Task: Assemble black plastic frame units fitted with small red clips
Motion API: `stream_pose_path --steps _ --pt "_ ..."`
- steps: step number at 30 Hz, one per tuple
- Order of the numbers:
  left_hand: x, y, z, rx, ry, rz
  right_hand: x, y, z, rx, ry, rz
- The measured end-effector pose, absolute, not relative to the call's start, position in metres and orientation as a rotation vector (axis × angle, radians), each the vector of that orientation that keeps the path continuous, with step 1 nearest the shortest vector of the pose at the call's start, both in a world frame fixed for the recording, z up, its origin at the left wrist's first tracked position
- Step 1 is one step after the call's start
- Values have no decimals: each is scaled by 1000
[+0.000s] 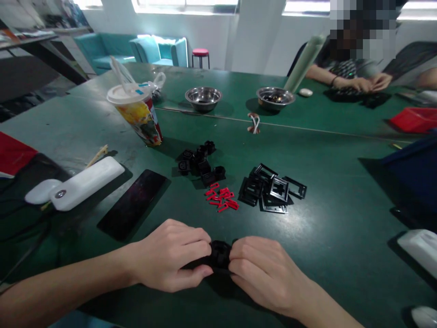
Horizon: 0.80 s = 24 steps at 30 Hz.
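Note:
My left hand and my right hand meet at the near edge of the green table, both with fingers closed on one small black plastic part between them. Beyond the hands lie several small red clips. A heap of black blocky parts sits behind the clips on the left. To the right of the clips lies a pile of flat black square frames.
A dark phone, a white power bank and a white mouse lie at left. A lidded printed cup and two steel bowls stand farther back. Another person's hands work at the far right.

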State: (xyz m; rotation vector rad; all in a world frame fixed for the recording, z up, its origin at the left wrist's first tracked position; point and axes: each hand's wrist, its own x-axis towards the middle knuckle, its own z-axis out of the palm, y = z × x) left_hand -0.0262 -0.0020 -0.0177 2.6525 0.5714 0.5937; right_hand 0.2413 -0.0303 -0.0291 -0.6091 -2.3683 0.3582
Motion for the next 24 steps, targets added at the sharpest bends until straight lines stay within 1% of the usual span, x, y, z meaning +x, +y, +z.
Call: stream_pose_path --steps 8,24 --pt "-30 1 -15 2819 471 574 242 -32 -26 -568 -2402 455" --pt "-35 5 -16 2813 477 483 240 -32 -26 -620 -2428 480"
